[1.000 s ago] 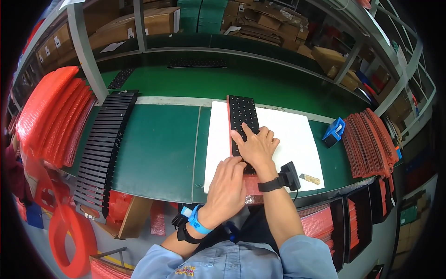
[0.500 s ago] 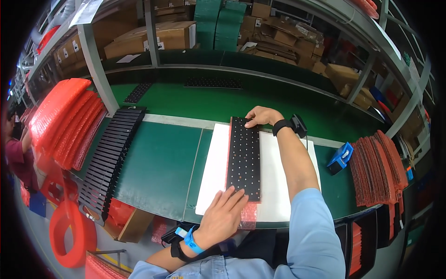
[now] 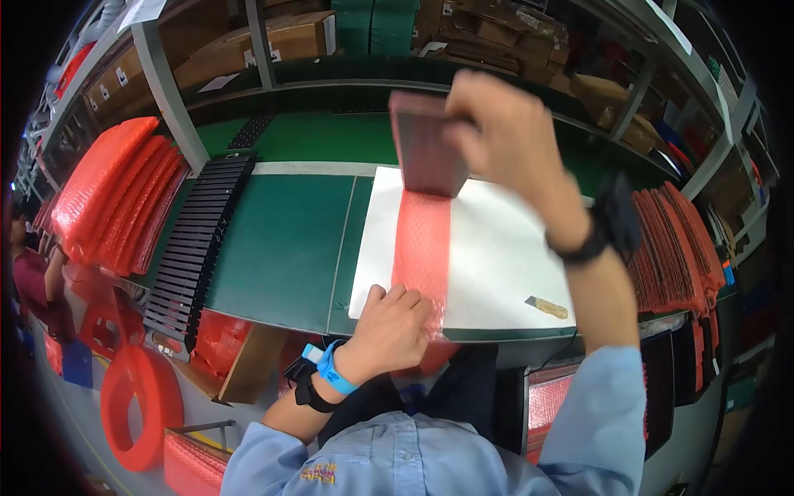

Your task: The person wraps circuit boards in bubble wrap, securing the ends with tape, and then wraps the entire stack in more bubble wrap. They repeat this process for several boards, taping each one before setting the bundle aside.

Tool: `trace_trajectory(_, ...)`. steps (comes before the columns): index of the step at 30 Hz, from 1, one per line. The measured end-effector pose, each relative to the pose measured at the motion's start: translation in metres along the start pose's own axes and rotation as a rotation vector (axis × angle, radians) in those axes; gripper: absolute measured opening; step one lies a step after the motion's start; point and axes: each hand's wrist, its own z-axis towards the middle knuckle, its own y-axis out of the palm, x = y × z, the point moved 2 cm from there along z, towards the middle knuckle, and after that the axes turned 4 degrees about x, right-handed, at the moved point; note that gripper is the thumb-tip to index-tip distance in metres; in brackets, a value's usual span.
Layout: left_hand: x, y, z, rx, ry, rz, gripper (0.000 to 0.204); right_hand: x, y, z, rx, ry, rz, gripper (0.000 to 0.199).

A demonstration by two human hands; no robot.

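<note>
My right hand [image 3: 513, 136], blurred by motion, grips the upper end of a flat panel [image 3: 426, 153] with red bubble wrap over its visible face. The panel stands tilted up, its lower end at the far part of a white board [image 3: 496, 248]. A strip of red bubble wrap [image 3: 422, 244] runs from the panel toward me across the board. My left hand [image 3: 389, 326] is closed on the strip's near end at the board's front edge. On the board's right side lies a utility knife [image 3: 547, 307] with a tan handle.
A black slotted rack [image 3: 203, 240] stands left on the green bench [image 3: 277, 248]. Red-wrapped stacks sit at the far left [image 3: 116, 198] and right [image 3: 678, 248]. A black dotted panel [image 3: 251, 131] lies behind. Below left are a red roll [image 3: 141, 409] and a person [image 3: 37, 277].
The dotted panel lay flat with both hands on it; my right hand has swung its end up, baring the bubble wrap beneath. My left hand has curled closed. The knife has come into sight.
</note>
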Motion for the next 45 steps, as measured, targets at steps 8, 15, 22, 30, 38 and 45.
trace_trajectory(8,-0.021,-0.026,-0.04,-0.144,0.034,0.033,0.016,-0.097,0.008,-0.141,-0.126,-0.034,0.076,0.013)
trace_trajectory(15,-0.021,-0.016,-0.055,-0.158,0.022,-0.441,0.015,-0.103,0.016,-0.152,-0.151,-0.051,0.092,0.012)
trace_trajectory(22,0.002,0.011,-0.068,0.072,-0.037,-0.556,0.033,-0.092,0.041,-0.193,-0.341,0.077,0.097,0.035)
trace_trajectory(30,0.025,0.047,-0.09,-0.269,0.269,-0.491,0.039,-0.081,0.037,-0.186,-0.454,0.108,0.155,0.056)
trace_trajectory(38,-0.032,-0.016,-0.076,-0.77,0.207,-0.901,0.027,-0.034,0.034,-0.14,-0.888,0.144,0.406,0.055)
trace_trajectory(45,-0.076,-0.031,-0.031,0.521,-0.33,-0.52,0.012,0.216,0.184,-0.038,-0.709,0.462,-0.089,0.064)
